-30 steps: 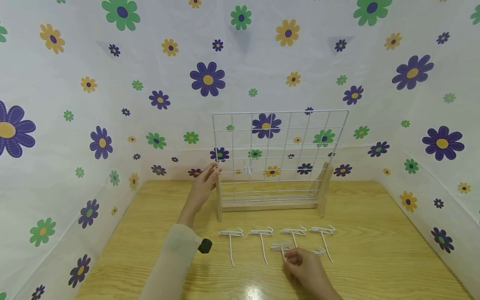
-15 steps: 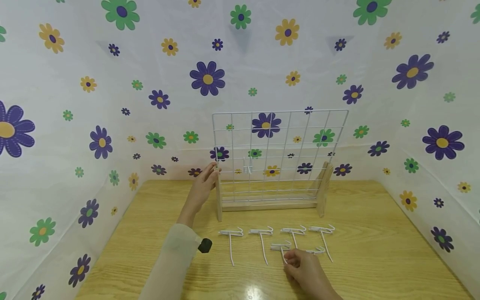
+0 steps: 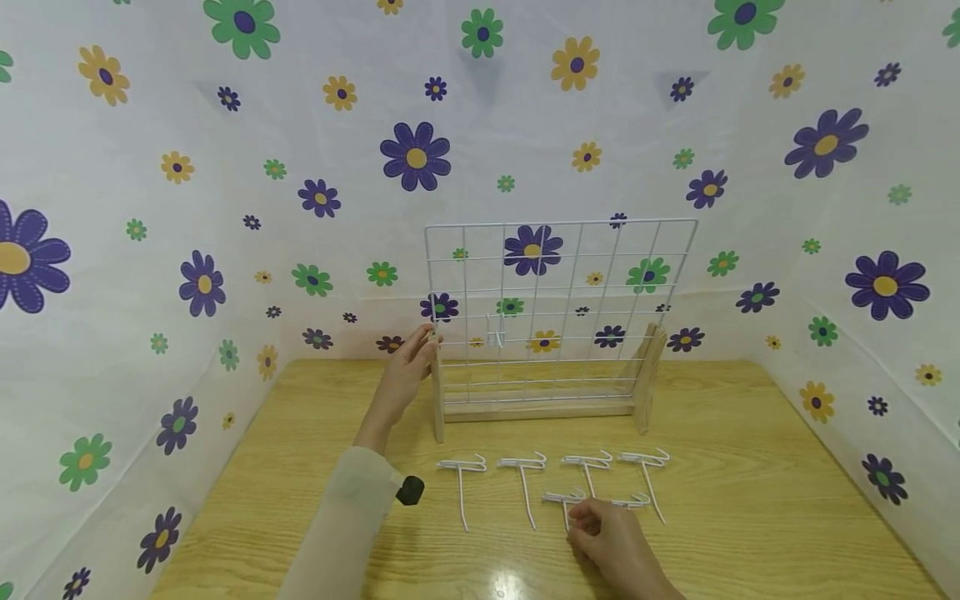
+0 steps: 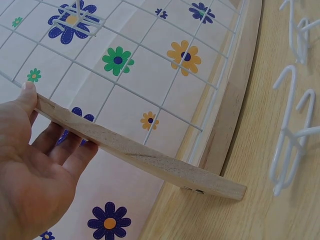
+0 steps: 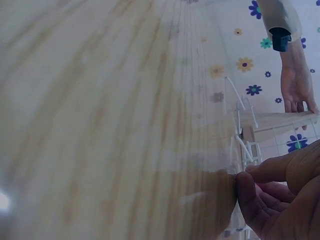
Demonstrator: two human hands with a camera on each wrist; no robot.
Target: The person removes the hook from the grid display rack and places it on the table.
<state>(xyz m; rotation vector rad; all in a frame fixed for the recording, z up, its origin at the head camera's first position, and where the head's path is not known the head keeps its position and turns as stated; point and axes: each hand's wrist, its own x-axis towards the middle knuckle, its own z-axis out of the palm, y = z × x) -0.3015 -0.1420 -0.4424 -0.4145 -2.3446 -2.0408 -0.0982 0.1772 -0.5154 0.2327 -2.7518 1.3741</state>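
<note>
A white wire grid (image 3: 562, 223) stands upright in a wooden stand (image 3: 538, 412). My left hand (image 3: 405, 375) holds the stand's left wooden post (image 4: 135, 150), thumb on one side and fingers on the other. One white wire hook (image 3: 496, 340) hangs on the grid, left of its middle. Low over the table, my right hand (image 3: 615, 537) pinches the stem of another white display hook (image 3: 564, 497) between thumb and forefinger. In the right wrist view the fingertips (image 5: 245, 182) hide most of that stem.
Several similar hooks lie in a row before the stand, among them the leftmost hook (image 3: 462, 496) and the rightmost hook (image 3: 652, 487). One more hook (image 3: 633, 501) is partly covered by my right hand. Flower-printed cloth (image 3: 337, 250) encloses the wooden table (image 3: 300, 467).
The hook in my right hand has tipped and dropped slightly, its head now lower toward the table. The right hand has barely shifted, and the left hand stays on the post.
</note>
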